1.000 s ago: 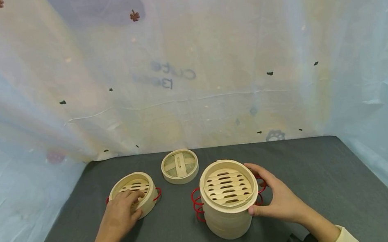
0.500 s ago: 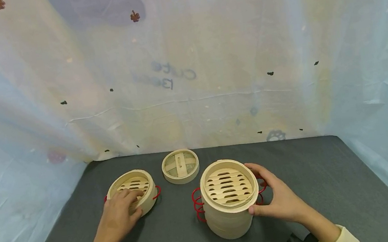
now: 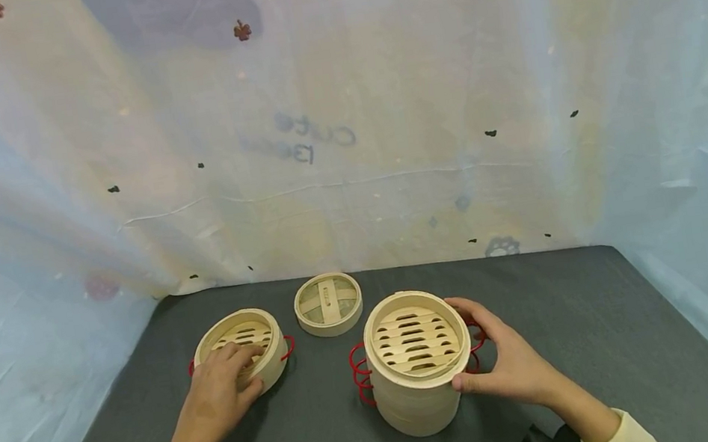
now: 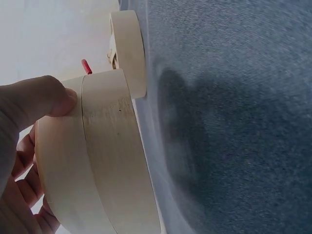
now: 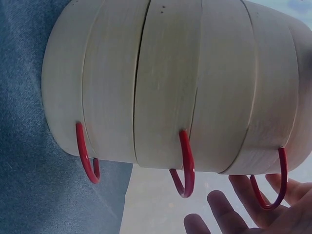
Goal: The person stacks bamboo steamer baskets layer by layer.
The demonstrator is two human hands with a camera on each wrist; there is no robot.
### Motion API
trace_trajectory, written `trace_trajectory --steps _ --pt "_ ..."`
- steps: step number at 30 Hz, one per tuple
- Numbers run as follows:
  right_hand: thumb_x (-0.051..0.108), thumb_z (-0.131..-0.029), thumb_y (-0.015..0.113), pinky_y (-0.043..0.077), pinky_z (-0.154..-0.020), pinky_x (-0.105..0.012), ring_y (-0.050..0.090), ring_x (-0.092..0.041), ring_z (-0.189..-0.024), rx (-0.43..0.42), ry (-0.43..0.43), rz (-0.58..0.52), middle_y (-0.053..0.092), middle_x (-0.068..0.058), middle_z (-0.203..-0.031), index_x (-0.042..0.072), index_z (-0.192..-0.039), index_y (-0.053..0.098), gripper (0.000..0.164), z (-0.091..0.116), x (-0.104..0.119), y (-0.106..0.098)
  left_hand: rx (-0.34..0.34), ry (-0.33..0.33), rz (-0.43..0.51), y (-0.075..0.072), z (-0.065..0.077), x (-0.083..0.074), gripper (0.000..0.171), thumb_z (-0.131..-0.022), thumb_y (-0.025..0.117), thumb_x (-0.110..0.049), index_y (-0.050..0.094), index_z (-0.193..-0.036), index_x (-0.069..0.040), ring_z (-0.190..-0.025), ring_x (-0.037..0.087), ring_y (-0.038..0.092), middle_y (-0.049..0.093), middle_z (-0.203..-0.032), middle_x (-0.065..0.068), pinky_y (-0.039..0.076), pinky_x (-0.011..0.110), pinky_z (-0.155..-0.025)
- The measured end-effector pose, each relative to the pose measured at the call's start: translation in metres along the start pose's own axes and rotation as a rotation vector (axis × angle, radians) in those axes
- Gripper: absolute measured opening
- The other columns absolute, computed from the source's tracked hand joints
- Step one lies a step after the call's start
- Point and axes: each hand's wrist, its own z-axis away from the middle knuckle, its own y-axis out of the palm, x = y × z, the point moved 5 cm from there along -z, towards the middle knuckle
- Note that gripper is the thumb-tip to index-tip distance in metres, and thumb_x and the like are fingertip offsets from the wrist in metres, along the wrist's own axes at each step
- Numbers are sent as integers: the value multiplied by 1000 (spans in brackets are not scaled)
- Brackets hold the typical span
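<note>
My left hand (image 3: pixel 218 392) holds a single round bamboo steamer basket (image 3: pixel 272 364) by its near rim, fingers over into the slatted inside and thumb on the outer wall. In the left wrist view the basket's wall (image 4: pixel 117 146) stands on edge, close over the dark cloth and its shadow. At centre right stands a tall stack of bamboo steamer baskets (image 3: pixel 419 408) with red loop handles on both sides. My right hand (image 3: pixel 513 365) grips the stack's top at the right, thumb at the front rim and index finger behind; other fingers (image 5: pixel 224 209) spread by the top handle.
A round bamboo lid (image 3: pixel 328 304) with a cross strip lies at the back, between the single basket and the stack. Dark grey cloth (image 3: pixel 599 322) covers the table. Pale printed sheeting (image 3: pixel 382 134) hangs behind and along both sides.
My left hand's basket has shifted slightly back and to the left, its rim a little higher in view. My right hand and the stack stay where they were.
</note>
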Motion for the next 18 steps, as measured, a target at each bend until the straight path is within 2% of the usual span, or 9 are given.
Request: trace_trajectory --steps 6,14,18 --pt "26 -72 84 45 -78 -29 49 -8 -110 2 1 -6 51 0 -133 25 -149 32 93 -1 0 1 -24 30 3 -3 -4 -5 37 -66 79 -7 71 -101 -13 -82 22 59 64 -92 0 45 40 -68" --pt "25 -71 85 44 -76 -27 49 -9 -108 -9 5 -15 52 2 -131 26 -148 33 92 -1 1 0 -60 113 1 -8 -7 -15 37 -65 78 -8 71 -101 -11 -79 21 59 64 -89 1 46 40 -68" --pt "24 -71 85 44 -76 -28 50 -11 -108 -11 -9 -25 52 2 -131 26 -148 33 93 -2 3 -1 -60 139 2 -9 -9 -19 37 -66 78 -8 70 -102 -10 -81 22 59 64 -91 1 48 41 -71"
